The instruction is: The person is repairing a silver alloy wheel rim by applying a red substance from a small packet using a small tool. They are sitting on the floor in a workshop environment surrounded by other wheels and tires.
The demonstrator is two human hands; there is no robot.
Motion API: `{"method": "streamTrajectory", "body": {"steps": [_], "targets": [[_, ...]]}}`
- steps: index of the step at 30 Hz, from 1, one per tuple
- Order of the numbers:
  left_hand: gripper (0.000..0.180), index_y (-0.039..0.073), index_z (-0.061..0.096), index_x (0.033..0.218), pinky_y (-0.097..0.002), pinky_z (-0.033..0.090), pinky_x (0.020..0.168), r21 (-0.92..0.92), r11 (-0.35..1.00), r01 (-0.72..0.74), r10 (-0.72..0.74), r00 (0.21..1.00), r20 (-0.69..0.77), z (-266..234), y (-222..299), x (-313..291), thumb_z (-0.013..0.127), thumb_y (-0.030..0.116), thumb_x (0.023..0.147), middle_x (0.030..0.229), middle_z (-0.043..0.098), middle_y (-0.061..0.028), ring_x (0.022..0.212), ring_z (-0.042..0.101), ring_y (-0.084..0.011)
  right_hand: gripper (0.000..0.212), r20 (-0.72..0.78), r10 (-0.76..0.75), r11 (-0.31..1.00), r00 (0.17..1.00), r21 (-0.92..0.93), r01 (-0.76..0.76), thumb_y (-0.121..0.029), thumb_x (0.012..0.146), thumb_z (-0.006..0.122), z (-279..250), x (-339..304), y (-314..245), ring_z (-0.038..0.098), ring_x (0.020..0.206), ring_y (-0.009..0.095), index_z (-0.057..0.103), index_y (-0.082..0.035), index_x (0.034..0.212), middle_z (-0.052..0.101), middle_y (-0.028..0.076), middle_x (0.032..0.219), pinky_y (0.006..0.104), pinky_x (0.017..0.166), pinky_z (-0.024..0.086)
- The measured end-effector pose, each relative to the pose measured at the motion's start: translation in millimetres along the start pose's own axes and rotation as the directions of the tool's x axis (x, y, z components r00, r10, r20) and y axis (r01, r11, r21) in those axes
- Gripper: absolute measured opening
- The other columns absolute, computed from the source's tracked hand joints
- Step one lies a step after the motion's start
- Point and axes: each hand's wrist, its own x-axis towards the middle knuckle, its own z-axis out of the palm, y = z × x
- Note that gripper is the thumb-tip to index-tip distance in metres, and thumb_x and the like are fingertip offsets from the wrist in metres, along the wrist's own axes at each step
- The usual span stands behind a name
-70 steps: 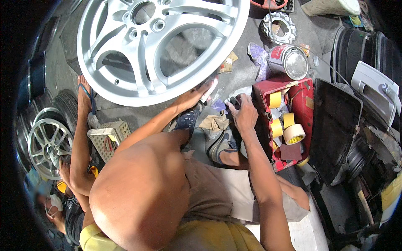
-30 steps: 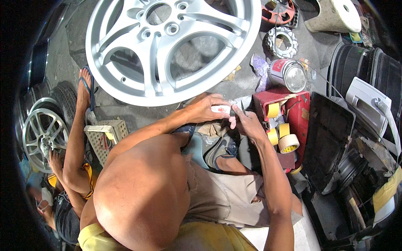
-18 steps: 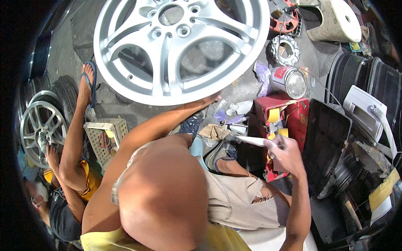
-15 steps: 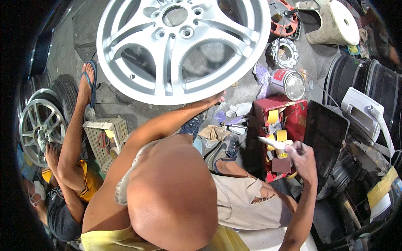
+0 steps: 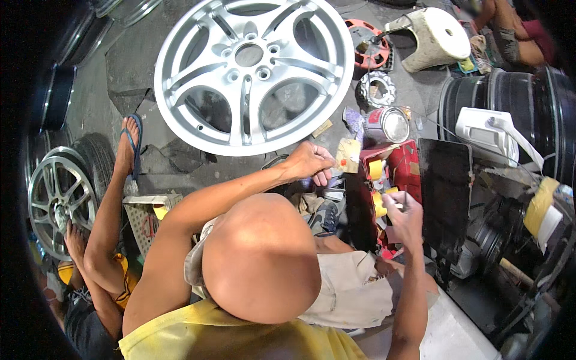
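My left hand [image 5: 311,162] is pinched at the left edge of a small beige card [image 5: 348,155] with an orange-red dab on it. The card sits just below the rim of a silver alloy wheel [image 5: 246,123], which lies face up on the floor. My right hand [image 5: 406,221] is closed on a thin white blade [image 5: 398,206], mostly hidden by the fingers now. That hand is over an open red toolbox [image 5: 410,171] holding yellow tape rolls [image 5: 378,204].
A paint can [image 5: 393,125] stands behind the toolbox, near a white stool [image 5: 441,39]. Black rims [image 5: 480,99] and a dark panel [image 5: 445,198] are at the right. At the left, another person's hand [image 5: 73,239] touches a spoked wheel [image 5: 53,198]; a basket [image 5: 143,223] stands nearby.
My left hand has come out from the alloy wheel's lower rim, and the beige card now shows at its fingertips. My right hand has turned the white blade. The view has shifted.
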Motion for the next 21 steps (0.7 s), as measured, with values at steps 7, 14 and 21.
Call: {"method": "streamTrajectory", "body": {"steps": [7,14,21], "targets": [[0.020,0.000,0.073,0.101,-0.0277,0.056,0.054,-0.021,0.993,-0.115,0.116,0.987,0.109,15,72,-69,0.070,0.020,0.098,0.079,0.073,-0.0111,0.059,0.069,-0.0167,0.017,-0.140,-0.070,0.922,0.988,0.369,0.117,-0.013,0.096,0.074,39,-38,-55,0.062,0.086,0.010,0.072,0.002,0.104,0.072,0.003,0.092,0.0268,0.080,0.050],[0.021,0.000,0.073,0.099,-0.0289,0.057,0.056,0.010,0.972,-0.233,0.226,0.952,0.208,24,95,-99,0.072,0.021,0.097,0.080,0.073,-0.0110,0.061,0.070,-0.0165,0.017,-0.287,-0.024,0.798,0.958,0.572,0.191,-0.014,0.097,0.074,49,-64,-92,0.043,0.059,0.000,0.071,-0.001,0.107,0.072,0.002,0.091,0.0203,0.049,0.030],[0.031,-0.001,0.075,0.103,-0.0275,0.060,0.071,0.116,0.928,-0.353,0.317,0.916,0.247,28,97,-110,0.077,0.030,0.095,0.091,0.075,-0.0104,0.078,0.073,-0.0153,0.015,-0.320,-0.044,0.800,0.946,0.556,0.226,-0.015,0.097,0.071,53,-74,-92,0.046,0.061,0.004,0.070,0.000,0.102,0.072,0.004,0.088,0.0222,0.053,0.035]]}}
